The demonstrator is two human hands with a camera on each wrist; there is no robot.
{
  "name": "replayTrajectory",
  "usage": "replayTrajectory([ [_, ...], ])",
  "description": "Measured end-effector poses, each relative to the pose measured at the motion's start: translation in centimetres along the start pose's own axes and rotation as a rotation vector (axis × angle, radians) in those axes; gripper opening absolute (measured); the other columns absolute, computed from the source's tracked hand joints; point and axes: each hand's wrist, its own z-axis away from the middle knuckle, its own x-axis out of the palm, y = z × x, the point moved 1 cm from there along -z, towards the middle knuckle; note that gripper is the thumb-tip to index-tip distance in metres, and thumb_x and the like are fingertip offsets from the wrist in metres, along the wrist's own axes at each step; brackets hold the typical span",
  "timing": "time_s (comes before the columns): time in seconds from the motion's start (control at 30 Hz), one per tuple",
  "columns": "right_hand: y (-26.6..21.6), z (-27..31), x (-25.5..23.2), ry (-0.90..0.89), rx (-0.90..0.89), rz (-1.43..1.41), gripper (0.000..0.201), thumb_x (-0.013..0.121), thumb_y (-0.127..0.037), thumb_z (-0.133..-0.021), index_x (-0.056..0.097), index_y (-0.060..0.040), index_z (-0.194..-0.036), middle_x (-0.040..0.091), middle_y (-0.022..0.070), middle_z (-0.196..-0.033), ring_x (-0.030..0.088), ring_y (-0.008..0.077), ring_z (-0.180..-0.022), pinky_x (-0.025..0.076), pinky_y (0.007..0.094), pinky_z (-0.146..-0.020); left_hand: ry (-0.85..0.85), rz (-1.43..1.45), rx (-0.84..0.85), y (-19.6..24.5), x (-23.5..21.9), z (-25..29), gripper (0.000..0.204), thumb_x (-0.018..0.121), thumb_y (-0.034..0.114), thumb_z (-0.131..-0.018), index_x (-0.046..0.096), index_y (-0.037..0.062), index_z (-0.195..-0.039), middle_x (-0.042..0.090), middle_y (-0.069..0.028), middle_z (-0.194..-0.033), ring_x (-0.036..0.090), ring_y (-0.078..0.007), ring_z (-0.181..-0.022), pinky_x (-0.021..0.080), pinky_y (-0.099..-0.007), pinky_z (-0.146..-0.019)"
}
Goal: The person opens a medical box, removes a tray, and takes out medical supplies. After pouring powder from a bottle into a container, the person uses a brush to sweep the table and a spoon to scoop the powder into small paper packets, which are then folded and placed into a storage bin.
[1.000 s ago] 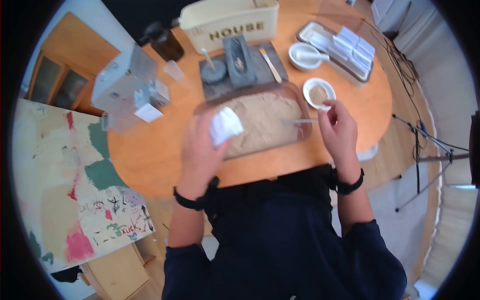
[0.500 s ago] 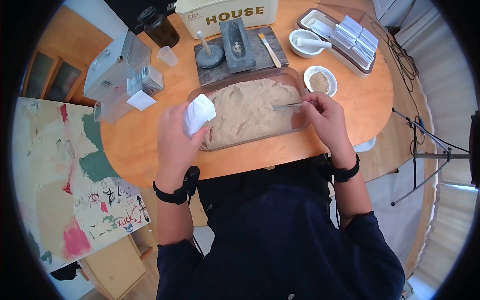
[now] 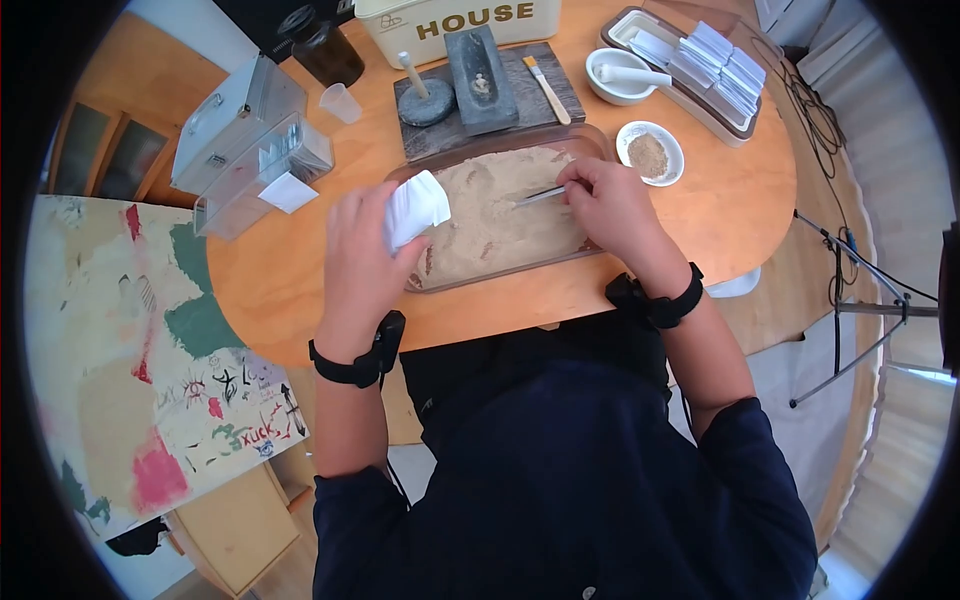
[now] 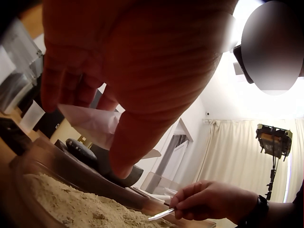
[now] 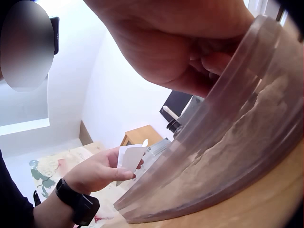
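Observation:
A translucent brown tray [image 3: 440,284] of beige powder lies in front of the person. My left hand [image 3: 365,250] grips a folded white paper packet [image 3: 416,208] over the tray's left end; the left wrist view shows the packet [image 4: 90,124] between thumb and fingers. With thumb and fingers my right hand [image 3: 612,205] pinches a thin metal tool [image 3: 543,196], its tip at the powder [image 3: 480,215]. In the right wrist view the tray wall [image 5: 228,90] partly hides those fingers, and the left hand [image 5: 97,172] holds the packet [image 5: 130,159] beyond.
Behind the tray, a slate board [image 3: 425,146] bears a stone trough [image 3: 484,90], a round stone with a peg [image 3: 425,103] and a brush [image 3: 547,90]. At right stand a bowl of powder [image 3: 650,154], a mortar [image 3: 613,90] and a tray of packets [image 3: 740,134]; clear boxes [image 3: 225,190] stand left.
The left hand has moved left with the packet, which now looks upright and narrower. My right hand has moved left and further over the tray, carrying the metal tool.

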Motion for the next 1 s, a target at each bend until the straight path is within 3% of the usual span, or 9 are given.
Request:
replayTrajectory([
  [0.17,-0.1,-0.8,1.1,-0.06,0.035,-0.025,0.017,0.057,-0.004,-0.089,0.07,0.0041,-0.096,0.072,0.0131,-0.077,0.07,0.0199,-0.072,0.054,0.0324,-0.067,0.006,-0.03,-0.007,-0.2,-0.4,0.3,0.064,0.085,0.011,-0.067,0.057,0.0036,-0.125,0.056,-0.0153,-0.115,0.052,-0.0368,-0.108,0.045,-0.0435,-0.093],
  [0.33,0.3,-0.9,0.1,-0.118,0.276,-0.43,0.014,0.057,-0.002,-0.093,0.068,0.0049,-0.096,0.069,0.0069,-0.079,0.065,0.0113,-0.069,0.052,0.0235,-0.064,-0.051,0.016,-0.035,0.6,-0.1,0.6,0.062,0.084,0.011,-0.068,0.058,0.0034,-0.124,0.056,-0.0149,-0.113,0.053,-0.0361,-0.108,0.045,-0.0433,-0.094],
  [0.57,-1.9,-0.9,-3.1,-0.047,0.251,-0.471,0.016,0.057,-0.005,-0.091,0.069,0.0039,-0.098,0.071,0.006,-0.078,0.065,0.0106,-0.068,0.053,0.0261,-0.063,-0.088,0.052,-0.048,2.5,1.1,-0.1,0.061,0.084,0.012,-0.069,0.059,0.0024,-0.123,0.059,-0.0163,-0.115,0.053,-0.037,-0.111,0.044,-0.0437,-0.097],
  [0.77,-3.5,-1.0,-1.8,-0.022,0.092,-0.335,0.015,0.058,-0.001,-0.087,0.07,0.0008,-0.095,0.072,0.01,-0.079,0.069,0.0197,-0.071,0.054,0.0327,-0.065,-0.088,0.068,-0.051,3.3,2.3,-0.5,0.061,0.084,0.016,-0.07,0.058,0.0027,-0.123,0.059,-0.0155,-0.116,0.054,-0.037,-0.112,0.044,-0.0442,-0.097],
  [0.83,-4.6,-0.3,-1.4,-0.009,-0.2,-0.107,0.013,0.058,0.0,-0.093,0.069,0.0018,-0.099,0.071,0.0087,-0.084,0.068,0.0138,-0.075,0.053,0.0271,-0.066,-0.09,0.07,-0.052,3.2,2.5,-0.6,0.061,0.084,0.016,-0.07,0.058,0.0028,-0.123,0.059,-0.0154,-0.116,0.054,-0.037,-0.111,0.044,-0.0442,-0.097],
  [0.87,-4.7,0.0,-1.4,-0.012,-0.199,-0.107,0.013,0.058,0.0,-0.093,0.069,0.0018,-0.099,0.071,0.0087,-0.084,0.068,0.0138,-0.075,0.053,0.0271,-0.066,-0.093,0.072,-0.055,3.2,2.5,-0.6,0.061,0.085,0.016,-0.07,0.058,0.0029,-0.123,0.059,-0.0154,-0.116,0.054,-0.0369,-0.111,0.044,-0.0443,-0.097],
  [0.93,-5.3,0.6,-1.5,0.091,-0.501,0.017,0.013,0.059,0.001,-0.093,0.07,0.0009,-0.099,0.071,0.0107,-0.083,0.069,0.0165,-0.074,0.054,0.0284,-0.067,-0.093,0.073,-0.061,2.9,2.5,-0.5,0.06,0.085,0.016,-0.07,0.058,0.0028,-0.123,0.059,-0.0156,-0.115,0.055,-0.0369,-0.111,0.045,-0.044,-0.096],
  [0.97,-5.3,0.7,-1.6,0.087,-0.5,0.017,0.013,0.059,0.001,-0.093,0.07,0.0009,-0.099,0.071,0.0107,-0.083,0.069,0.0165,-0.074,0.054,0.0284,-0.067,-0.09,0.074,-0.062,2.7,2.4,-0.5,0.06,0.084,0.016,-0.07,0.058,0.0027,-0.123,0.06,-0.0159,-0.115,0.055,-0.0369,-0.11,0.045,-0.0438,-0.095],
  [1.0,-5.2,0.9,-2.0,0.194,-0.439,-0.054,0.013,0.061,0.001,-0.09,0.071,-0.0014,-0.098,0.071,0.0112,-0.081,0.069,0.0223,-0.072,0.054,0.032,-0.064,-0.09,0.076,-0.065,2.5,2.3,-0.4,0.06,0.084,0.016,-0.07,0.058,0.0027,-0.123,0.06,-0.0159,-0.115,0.055,-0.0369,-0.11,0.045,-0.0438,-0.095],
])
